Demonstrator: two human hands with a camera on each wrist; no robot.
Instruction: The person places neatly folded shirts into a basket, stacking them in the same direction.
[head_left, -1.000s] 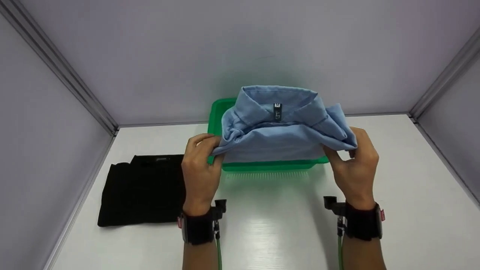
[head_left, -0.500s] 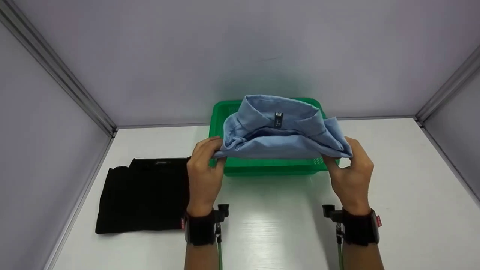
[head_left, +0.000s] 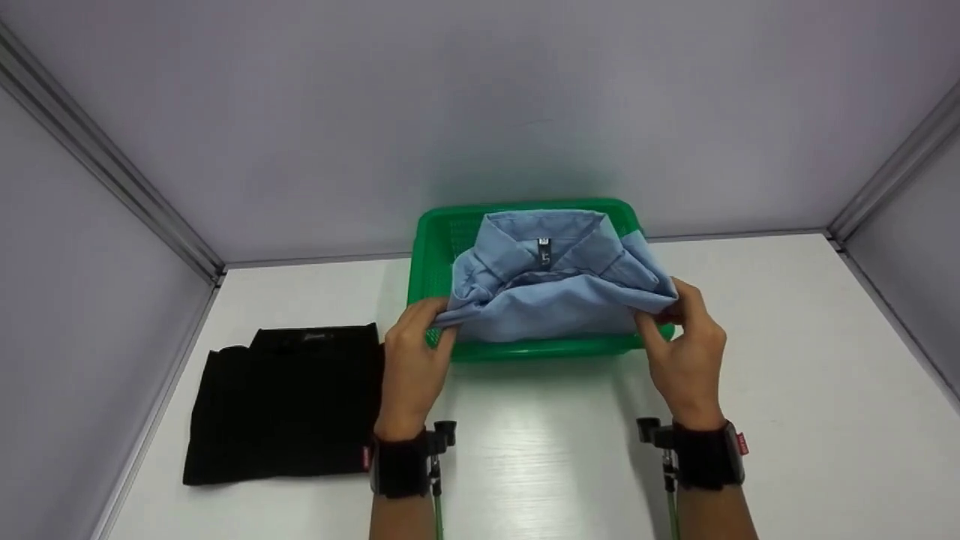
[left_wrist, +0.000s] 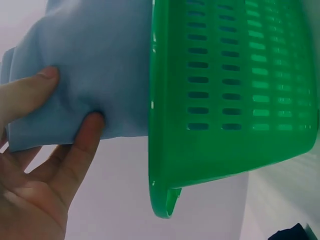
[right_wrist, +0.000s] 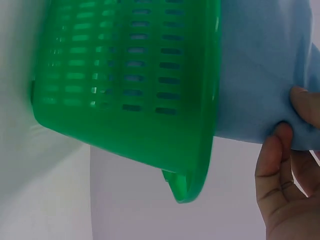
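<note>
A folded light blue collared shirt [head_left: 555, 307] is held between both hands, its collar facing up and a dark label inside the neck. My left hand [head_left: 415, 360] pinches the shirt's left edge between thumb and fingers. At the opposite edge, my right hand [head_left: 686, 352] grips the cloth the same way. Beneath and around the shirt stands a green plastic basket [head_left: 431, 255]. In the left wrist view the lower part of the blue cloth [left_wrist: 120, 75] drops behind the basket's rim [left_wrist: 156, 100]; the right wrist view shows the same from the other side.
A folded black garment [head_left: 285, 405] lies on the white table [head_left: 810, 375] left of the basket, close to my left wrist. Behind the basket rises a pale wall [head_left: 525, 97]. Side panels with metal frame strips border the table left and right.
Both hands have come lower and slightly nearer with the shirt. Its lower part, lifted clear over the basket half a second ago, now sits within the rim.
</note>
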